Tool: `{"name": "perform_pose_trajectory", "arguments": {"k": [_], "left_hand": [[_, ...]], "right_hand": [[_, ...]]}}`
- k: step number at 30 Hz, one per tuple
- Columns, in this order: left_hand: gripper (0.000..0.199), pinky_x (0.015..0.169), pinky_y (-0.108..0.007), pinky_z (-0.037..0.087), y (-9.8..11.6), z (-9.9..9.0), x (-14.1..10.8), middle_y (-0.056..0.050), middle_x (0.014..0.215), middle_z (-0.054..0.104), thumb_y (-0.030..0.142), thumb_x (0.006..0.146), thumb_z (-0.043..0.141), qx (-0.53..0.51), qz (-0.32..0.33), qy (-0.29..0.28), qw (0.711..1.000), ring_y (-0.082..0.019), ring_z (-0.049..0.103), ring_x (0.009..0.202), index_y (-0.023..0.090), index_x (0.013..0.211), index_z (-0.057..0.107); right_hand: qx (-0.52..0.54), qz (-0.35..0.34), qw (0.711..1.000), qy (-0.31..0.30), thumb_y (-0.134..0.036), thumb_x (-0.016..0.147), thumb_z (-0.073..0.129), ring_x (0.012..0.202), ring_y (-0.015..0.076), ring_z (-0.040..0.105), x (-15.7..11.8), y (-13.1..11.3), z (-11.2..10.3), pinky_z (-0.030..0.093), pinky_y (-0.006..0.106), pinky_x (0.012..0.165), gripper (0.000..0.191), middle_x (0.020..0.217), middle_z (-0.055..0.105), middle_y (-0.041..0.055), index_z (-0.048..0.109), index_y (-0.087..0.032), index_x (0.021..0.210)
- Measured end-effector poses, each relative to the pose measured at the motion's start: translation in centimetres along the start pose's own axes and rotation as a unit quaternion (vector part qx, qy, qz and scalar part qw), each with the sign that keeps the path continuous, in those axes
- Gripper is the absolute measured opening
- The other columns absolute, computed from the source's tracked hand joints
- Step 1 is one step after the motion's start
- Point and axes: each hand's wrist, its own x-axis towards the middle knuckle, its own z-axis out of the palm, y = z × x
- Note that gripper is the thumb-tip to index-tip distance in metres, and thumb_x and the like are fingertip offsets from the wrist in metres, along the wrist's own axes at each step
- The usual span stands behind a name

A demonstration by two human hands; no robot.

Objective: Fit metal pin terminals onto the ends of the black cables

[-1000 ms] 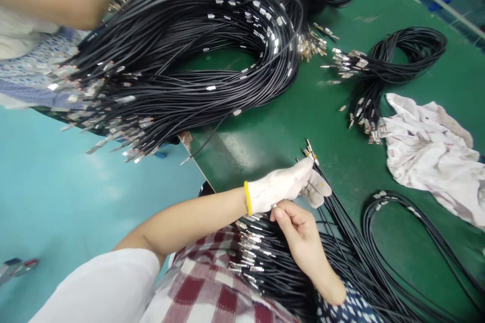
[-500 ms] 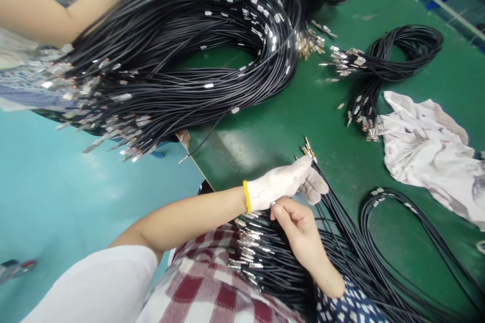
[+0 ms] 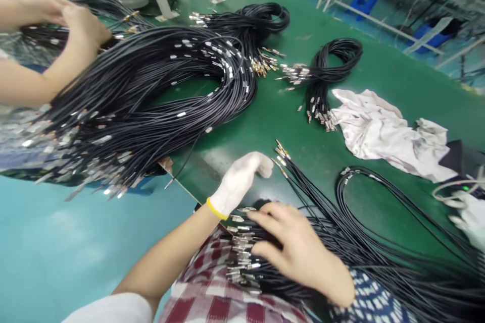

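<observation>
My left hand (image 3: 246,176), in a white glove with a yellow cuff, is above the green table with its fingers loosely bent and nothing visible in them. Just right of its fingertips lie the metal ends of a few black cables (image 3: 303,176). My right hand (image 3: 291,245) is bare, its fingers apart over a thick bundle of black cables (image 3: 273,275) at the table's near edge. Its index fingertip is at the silvery terminals (image 3: 242,242) of that bundle. Part of the bundle is hidden beneath the hand.
Another person's arms (image 3: 71,55) reach in at the upper left, beside a large looped cable pile (image 3: 151,111). Smaller coils (image 3: 333,65) lie farther back on the green table (image 3: 303,111). A crumpled white cloth (image 3: 382,126) is at the right, near a curved cable loop (image 3: 379,181).
The view has shifted, showing more of the background. My left hand has drawn back left from the few cable ends. My right hand has opened from a pinch on a small metal end and spread over the bundle.
</observation>
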Motion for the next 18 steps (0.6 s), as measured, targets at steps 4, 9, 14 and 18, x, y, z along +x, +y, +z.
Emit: {"name": "perform_pose_trajectory", "arguments": {"k": [4,9,14,18], "left_hand": [[0.024,0.089,-0.027,0.043,-0.2,-0.2,-1.7,0.000,0.094,0.070,0.030,0.097,0.049,0.215,0.052,0.006,0.975,-0.016,0.062,0.092,0.021,0.086,0.069],[0.022,0.093,-0.027,0.044,-1.0,-0.1,-2.0,0.001,0.099,0.070,0.027,0.098,0.048,0.306,0.086,0.033,0.948,-0.016,0.062,0.097,0.023,0.089,0.068],[0.024,0.096,-0.027,0.045,-1.3,-0.5,-2.1,0.001,0.097,0.071,0.028,0.098,0.047,0.382,0.115,-0.005,0.917,-0.018,0.062,0.107,0.024,0.085,0.065],[0.029,0.105,-0.030,0.043,-2.5,-1.0,-2.4,0.000,0.093,0.069,0.028,0.100,0.040,0.426,0.163,-0.068,0.888,-0.019,0.059,0.115,0.024,0.082,0.062]], "right_hand": [[-0.213,0.173,0.954,0.119,-0.034,0.094,0.066,0.086,0.0262,0.065,-0.6,3.8,-1.9,0.046,0.037,0.075,0.018,0.093,0.070,0.0092,0.071,-0.017,0.093],[-0.196,0.189,0.957,0.103,-0.032,0.094,0.067,0.074,0.0213,0.063,-0.9,5.0,-1.9,0.042,0.034,0.070,0.017,0.084,0.069,0.0033,0.066,-0.020,0.081],[-0.047,0.164,0.981,0.096,-0.031,0.095,0.064,0.074,0.0178,0.062,-1.7,3.4,-2.1,0.042,0.032,0.074,0.019,0.081,0.067,0.0002,0.062,-0.022,0.080],[-0.030,0.162,0.984,0.072,-0.030,0.096,0.063,0.077,0.0182,0.063,-1.1,3.0,-1.4,0.042,0.032,0.076,0.013,0.084,0.068,0.0003,0.064,-0.022,0.086]]}}
